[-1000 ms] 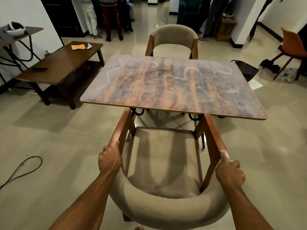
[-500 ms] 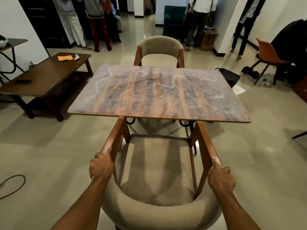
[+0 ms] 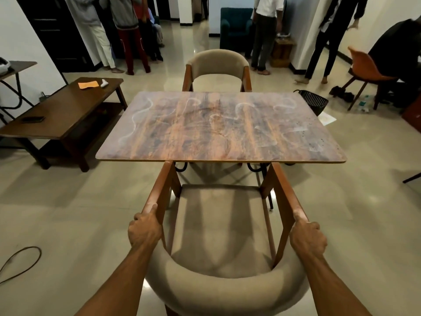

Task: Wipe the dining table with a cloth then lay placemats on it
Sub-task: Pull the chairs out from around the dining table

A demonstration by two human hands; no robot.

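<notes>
Gripping chair (image 3: 218, 224) | left hand (image 3: 144, 232) clasps left armrest (image 3: 157, 190) | right hand (image 3: 307, 238) clasps right armrest (image 3: 287, 190)

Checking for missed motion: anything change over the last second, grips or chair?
Nothing clearly moved. Both the left hand and the right hand keep their grip on the armrests of the near chair, its arm tips still at the dining table edge. Only the camera view shifted, showing more of the room. White smears remain on the tabletop.

The head camera is looking forward and down from close above a chair (image 3: 218, 224). It is facing the table (image 3: 218, 133) just beyond, with people (image 3: 127, 30) far behind.
</notes>
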